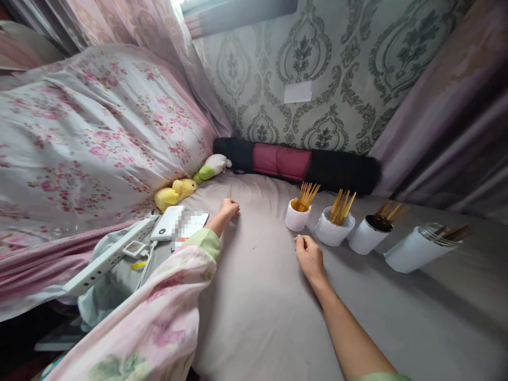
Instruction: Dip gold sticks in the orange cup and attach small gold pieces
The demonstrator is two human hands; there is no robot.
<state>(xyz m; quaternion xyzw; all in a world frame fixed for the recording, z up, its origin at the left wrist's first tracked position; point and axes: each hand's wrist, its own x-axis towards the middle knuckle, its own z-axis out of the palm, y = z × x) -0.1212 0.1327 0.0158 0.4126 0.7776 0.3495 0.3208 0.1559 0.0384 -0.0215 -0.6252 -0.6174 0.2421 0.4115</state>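
Observation:
My left hand [229, 210] rests on the grey sheet [262, 296] with its fingers closed on a thin wooden stick [230, 191] that points up. My right hand [307, 254] lies on the sheet in a loose fist, close in front of the first white cup [297, 217]; I cannot make out anything in it. Several white cups stand in a row to the right: the first two [334, 227] hold bunches of wooden sticks, a third [370, 234] has darker sticks, and a fourth [416, 247] holds metal cutlery.
A flowered quilt [91, 132] is heaped at the left, with yellow plush toys [174, 193] at its foot. A power bank [167, 223], a phone [190, 225] and a white power strip [111, 254] lie left of my arm. A black and red bolster [293, 163] lines the wall.

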